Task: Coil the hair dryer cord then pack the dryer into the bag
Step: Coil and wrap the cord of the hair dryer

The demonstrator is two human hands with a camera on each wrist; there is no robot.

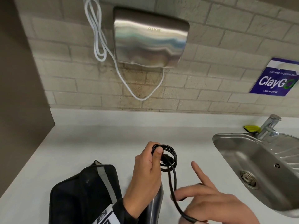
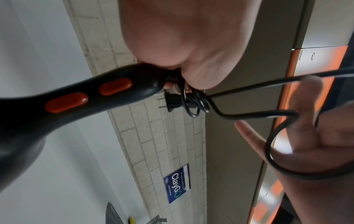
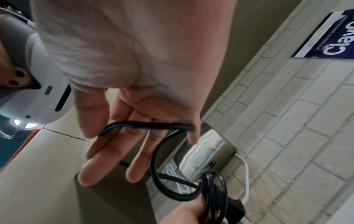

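My left hand (image 1: 150,160) grips a small coil of the black cord (image 1: 171,157) above the white counter. The plug (image 2: 172,103) sticks out of the coil (image 2: 193,104). The dryer's black handle with orange buttons (image 2: 76,98) runs up to that hand's palm, and its dark body (image 1: 157,206) hangs below the wrist. A loose loop of cord (image 3: 149,125) drapes across the straight fingers of my right hand (image 1: 207,198), just right of the coil. The black bag (image 1: 80,199) lies on the counter at lower left, beside my left forearm.
A steel sink (image 1: 216,138) with a faucet (image 1: 268,126) is set into the counter at right, with a yellow sponge (image 1: 251,128) behind it. On the brick wall hang a steel hand dryer (image 1: 148,38), its white cable (image 1: 100,38) and a blue sign (image 1: 275,78).
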